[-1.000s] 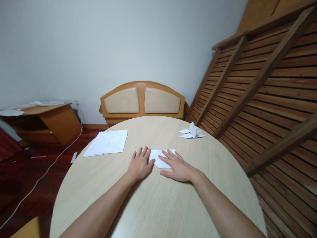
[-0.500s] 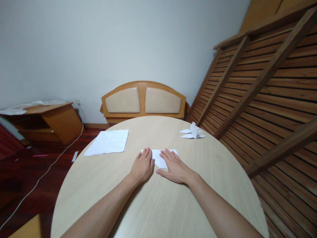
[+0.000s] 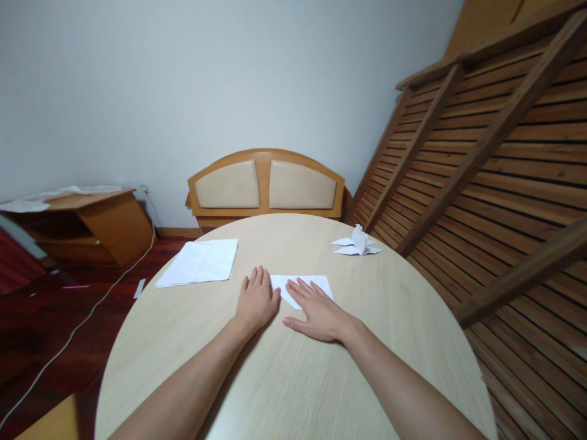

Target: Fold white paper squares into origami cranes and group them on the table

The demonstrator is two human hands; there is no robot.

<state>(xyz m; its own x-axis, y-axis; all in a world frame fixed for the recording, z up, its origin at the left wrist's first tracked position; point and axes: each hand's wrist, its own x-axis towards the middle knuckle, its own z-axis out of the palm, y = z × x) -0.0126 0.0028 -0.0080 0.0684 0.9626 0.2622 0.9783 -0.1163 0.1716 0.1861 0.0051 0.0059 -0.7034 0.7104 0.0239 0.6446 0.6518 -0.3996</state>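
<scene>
A folded white paper [image 3: 306, 286] lies flat on the round light wooden table [image 3: 293, 366] in front of me. My right hand [image 3: 314, 308] rests palm down on its near edge, fingers stretched out over the paper. My left hand [image 3: 255, 299] lies flat on the table just left of the paper, fingers together and extended, thumb at the paper's left tip. Neither hand grips anything.
A stack of white sheets [image 3: 199, 263] lies at the table's left back. A folded white paper figure [image 3: 356, 242] sits at the back right. Behind the table stands a padded wooden headboard [image 3: 265, 186]; slatted wooden frames [image 3: 495, 159] lean on the right, a low cabinet [image 3: 87, 223] stands left.
Both hands have slid a little to the left over the paper. More of the paper's right part now shows beyond my right hand.
</scene>
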